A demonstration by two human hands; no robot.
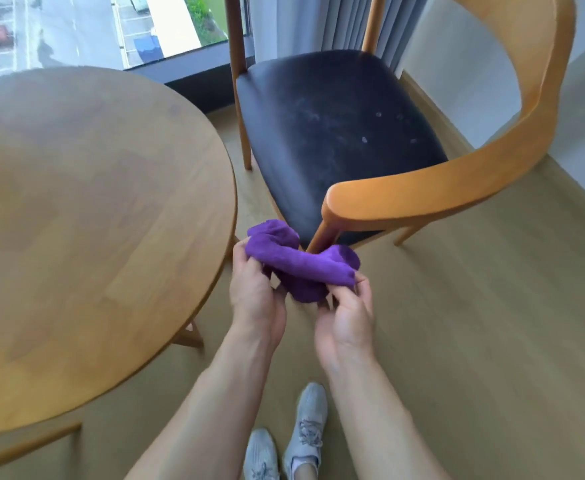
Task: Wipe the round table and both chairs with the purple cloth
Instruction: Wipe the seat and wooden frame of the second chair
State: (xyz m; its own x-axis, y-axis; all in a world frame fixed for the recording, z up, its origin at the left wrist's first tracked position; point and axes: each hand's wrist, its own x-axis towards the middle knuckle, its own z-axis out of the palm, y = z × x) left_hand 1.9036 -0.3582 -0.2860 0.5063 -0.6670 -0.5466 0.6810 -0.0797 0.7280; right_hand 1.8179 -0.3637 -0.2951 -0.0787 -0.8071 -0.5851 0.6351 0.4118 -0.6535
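Observation:
A bunched purple cloth [301, 263] hangs in the air between the round wooden table [87, 220] on the left and a wooden chair [457, 181] on the right. My left hand [254, 296] grips the cloth's left end. My right hand [346, 313] pinches its right end from below. The chair has a curved yellow-brown back and a black padded seat [339, 133] with pale dusty smears and specks. Its near armrest end sits just behind the cloth. No second chair is in view.
A large window [93, 29] and a grey curtain [318, 22] stand behind the table and chair. The floor [474, 341] is light wood. My two grey shoes [291, 441] stand on it below my arms. A table leg [187, 336] shows under the tabletop's right edge.

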